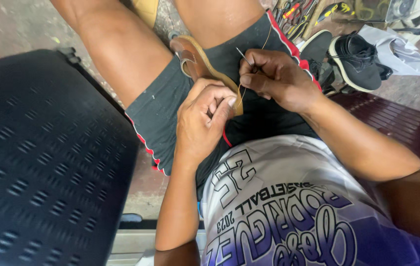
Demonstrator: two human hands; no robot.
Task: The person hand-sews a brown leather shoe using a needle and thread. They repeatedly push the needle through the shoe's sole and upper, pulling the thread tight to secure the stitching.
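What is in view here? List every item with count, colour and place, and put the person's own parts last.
sandal: one, tan brown, on the lap between the thighs
needle: one, metal, in the right fingers
thread: one, yellowish, running from the needle down to the sandal
perforated seat: one, black, at left
shoe: one, black with white sole, top right on the floor
hand tools: several, mixed colours, top centre-right
cloth: one, pale grey, top right
left hand: one, gripping the sandal's near end
right hand: one, pinching the needle
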